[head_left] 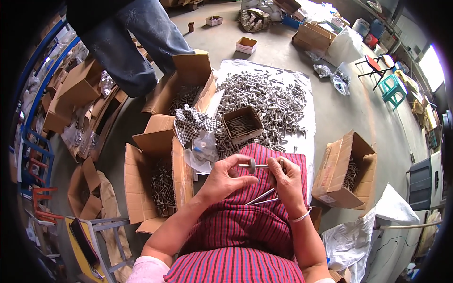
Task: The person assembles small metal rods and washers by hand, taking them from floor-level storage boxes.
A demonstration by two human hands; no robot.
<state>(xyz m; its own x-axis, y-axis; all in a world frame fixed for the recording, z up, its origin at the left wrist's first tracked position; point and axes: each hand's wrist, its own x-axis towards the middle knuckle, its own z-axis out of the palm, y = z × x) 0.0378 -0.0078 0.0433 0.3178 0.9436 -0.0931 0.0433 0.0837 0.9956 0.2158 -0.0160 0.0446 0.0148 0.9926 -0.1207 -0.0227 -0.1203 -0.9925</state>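
Observation:
Above my lap, my right hand pinches a thin metal rod that points left. A dark grey round disc sits on the rod near its left end. My left hand is beside the disc, its thumb and index finger apart on either side; I see no clear contact. Slim metal rods lie across the red striped apron, just below my right hand. Behind my hands, a small box of thin dark pieces stands among loose metal bolts heaped on a white sheet.
Left of me are open cartons with metal pieces, one near and one farther, with a checkered cloth beside them. Another carton stands right. A person in jeans stands at the far left. Farther right is a green stool.

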